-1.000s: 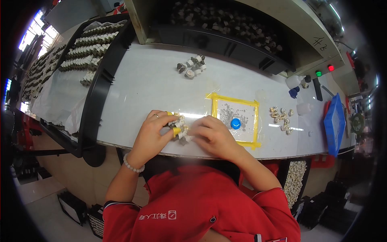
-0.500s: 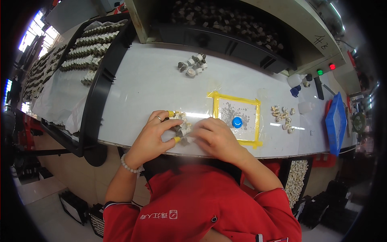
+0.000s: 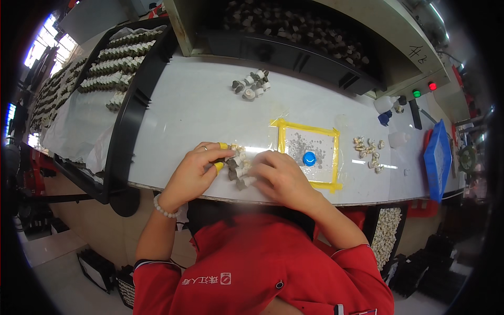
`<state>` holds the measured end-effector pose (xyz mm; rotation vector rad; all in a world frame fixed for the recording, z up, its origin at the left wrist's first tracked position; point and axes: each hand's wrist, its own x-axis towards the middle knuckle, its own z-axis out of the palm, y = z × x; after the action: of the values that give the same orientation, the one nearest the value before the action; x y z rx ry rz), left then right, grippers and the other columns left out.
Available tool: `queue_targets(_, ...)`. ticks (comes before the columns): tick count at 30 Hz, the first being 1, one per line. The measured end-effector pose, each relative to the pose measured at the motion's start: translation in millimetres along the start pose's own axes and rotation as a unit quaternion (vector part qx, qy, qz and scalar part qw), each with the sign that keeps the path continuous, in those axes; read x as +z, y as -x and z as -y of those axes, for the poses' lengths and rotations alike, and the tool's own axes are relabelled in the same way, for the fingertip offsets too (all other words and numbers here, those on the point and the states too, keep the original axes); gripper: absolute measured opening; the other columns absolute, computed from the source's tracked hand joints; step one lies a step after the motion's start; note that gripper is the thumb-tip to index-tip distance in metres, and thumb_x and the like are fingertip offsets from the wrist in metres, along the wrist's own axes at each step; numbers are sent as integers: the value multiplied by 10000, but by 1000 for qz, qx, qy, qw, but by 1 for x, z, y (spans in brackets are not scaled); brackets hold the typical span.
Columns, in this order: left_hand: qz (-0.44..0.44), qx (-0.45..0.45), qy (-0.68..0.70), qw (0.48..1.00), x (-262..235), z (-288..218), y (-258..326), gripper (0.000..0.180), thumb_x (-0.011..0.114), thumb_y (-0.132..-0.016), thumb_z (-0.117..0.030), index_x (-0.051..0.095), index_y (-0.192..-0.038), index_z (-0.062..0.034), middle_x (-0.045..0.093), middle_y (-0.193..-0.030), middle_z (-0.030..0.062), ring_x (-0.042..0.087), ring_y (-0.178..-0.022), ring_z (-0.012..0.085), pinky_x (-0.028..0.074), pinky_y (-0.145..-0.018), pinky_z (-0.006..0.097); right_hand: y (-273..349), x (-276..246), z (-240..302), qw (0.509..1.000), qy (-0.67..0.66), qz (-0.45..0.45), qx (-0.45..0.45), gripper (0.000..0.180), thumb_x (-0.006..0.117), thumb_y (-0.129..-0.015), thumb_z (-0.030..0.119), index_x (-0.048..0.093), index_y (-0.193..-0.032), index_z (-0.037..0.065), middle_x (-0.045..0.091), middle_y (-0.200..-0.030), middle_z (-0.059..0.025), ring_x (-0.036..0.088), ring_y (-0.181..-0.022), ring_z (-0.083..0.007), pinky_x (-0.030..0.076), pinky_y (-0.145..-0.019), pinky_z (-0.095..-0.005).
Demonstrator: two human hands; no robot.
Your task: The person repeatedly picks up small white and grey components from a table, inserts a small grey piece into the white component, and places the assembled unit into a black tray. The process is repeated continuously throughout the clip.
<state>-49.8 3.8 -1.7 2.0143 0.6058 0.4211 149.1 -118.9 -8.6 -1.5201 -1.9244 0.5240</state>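
A short row of small white and dark-grey pieces (image 3: 239, 169) stands near the table's front edge, between my two hands. My left hand (image 3: 193, 172) is at the row's left side, with thumb and forefinger apart and yellow covers on those fingertips. The forefinger touches or nearly touches a piece. My right hand (image 3: 286, 177) is curled against the row's right side, its fingers closed on pieces there; the fingertips are partly hidden. Beside it, a round blue cap (image 3: 309, 158) rests on a grey-spotted white sheet (image 3: 325, 144) framed with yellow tape.
A loose cluster of similar pieces (image 3: 252, 85) lies farther back. A black tray (image 3: 126, 113) with rows of pieces stands at the left. To the right are small cream-coloured bits (image 3: 370, 152), white bottles (image 3: 386, 104) and a blue bin (image 3: 437, 160). A black bin (image 3: 294, 58) sits under the shelf.
My left hand has drawn slightly left, its thumb and forefinger leaving the row's near side, so more dark-grey pieces show. My right hand stays almost in place.
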Motion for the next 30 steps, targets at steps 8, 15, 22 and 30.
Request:
queue_targets(8, -67, -53, 69, 994, 6, 6, -8, 290, 586, -749, 58, 641, -1030, 13, 642, -975, 137, 618, -892, 244, 486, -811, 310, 0, -1, 1, 1000, 4, 0, -3, 197, 699, -717, 94, 634, -903, 91, 576, -964, -83, 559, -906, -288, 448, -780, -383)
queue_targets(15, -45, -16, -28, 998, 10, -5, -7, 324, 603, -730, 64, 638, -1049, 16, 631, -1026, 139, 600, -941, 221, 480, -839, 297, 1, 1, 1, 1000, 17, -10, -7, 194, 701, -715, 95, 636, -898, 97, 580, -961, -67, 557, -910, -274, 443, -781, -376)
queue_targets(22, -82, -25, -37, 996, 15, 0, -10, 290, 591, -740, 50, 652, -1020, 12, 641, -1002, 140, 600, -928, 224, 478, -826, 297, 2, 1, 2, 1000, 25, -10, -8, 208, 701, -709, 87, 632, -905, 100, 580, -948, -50, 555, -899, -262, 440, -777, -370)
queue_targets(30, -100, -96, 33, 990, 14, 5, -14, 242, 543, -795, 68, 651, -1007, 26, 645, -1000, 129, 628, -928, 194, 488, -843, 271, 2, 2, 1, 999, 26, -17, -12, 205, 699, -708, 88, 630, -900, 104, 577, -934, -42, 554, -887, -256, 440, -773, -366)
